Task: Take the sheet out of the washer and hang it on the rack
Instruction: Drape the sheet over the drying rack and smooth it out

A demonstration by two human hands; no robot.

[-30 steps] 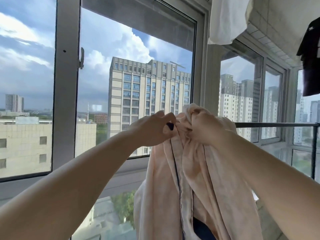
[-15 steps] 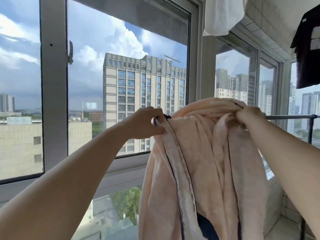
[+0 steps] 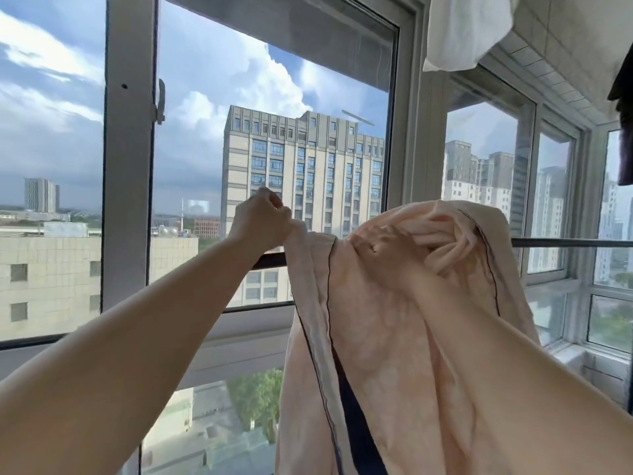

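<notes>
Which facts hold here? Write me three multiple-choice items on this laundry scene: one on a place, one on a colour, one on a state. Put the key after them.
1. Where is the sheet?
A. Inside a washer
B. Draped over the rack's rail
C. Spread on the floor

2. What colour is the sheet?
A. Pale pink with dark piping
B. Plain green
C. Black with white stripes

3. What is the left hand doing?
A. Hanging open at the person's side
B. Pressing flat on the window glass
C. Gripping the sheet's end above the rail

Key: 1 B, the cloth hangs down from the dark horizontal rail. 2 A, the fabric is pale pink and dark lines run along its edges. 3 C, the fingers are curled round a bunch of the cloth at its left end.
</notes>
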